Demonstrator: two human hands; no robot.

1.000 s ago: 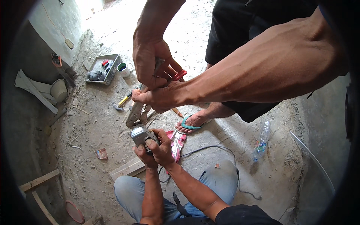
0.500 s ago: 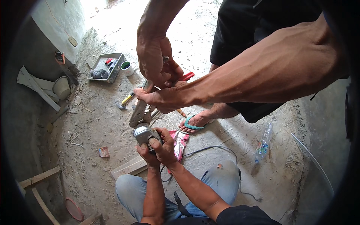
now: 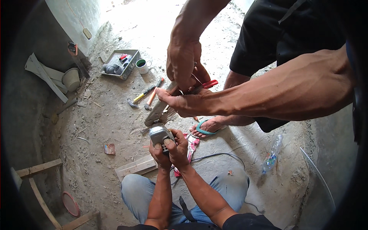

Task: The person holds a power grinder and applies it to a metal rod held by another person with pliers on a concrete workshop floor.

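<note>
Between my knees, both of my hands grip a silver-and-black tool body [image 3: 158,134] whose exact kind I cannot make out. My left hand [image 3: 161,156] wraps its near left side. My right hand [image 3: 178,150] closes around the right side, and both thumbs press on its near face. From the tool's far end a long, dull metal piece [image 3: 154,115] slants up and away. A co-worker's two hands [image 3: 183,73] hold that piece farther up. A red-handled tool [image 3: 210,84] sticks out from among their fingers, its other end hidden.
A claw hammer [image 3: 142,94] and an orange-handled hammer [image 3: 151,99] lie beyond the tool. Farther left are a grey tray [image 3: 135,64] and a mug [image 3: 142,67]. A wooden board [image 3: 135,168], pink cloth [image 3: 194,144], dark cable [image 3: 218,154] and plastic bottle [image 3: 273,154] lie around me.
The whole view has shifted, so most things appear farther right. Both of my hands keep hold of the tool, and the co-worker's hands stay on the metal piece.
</note>
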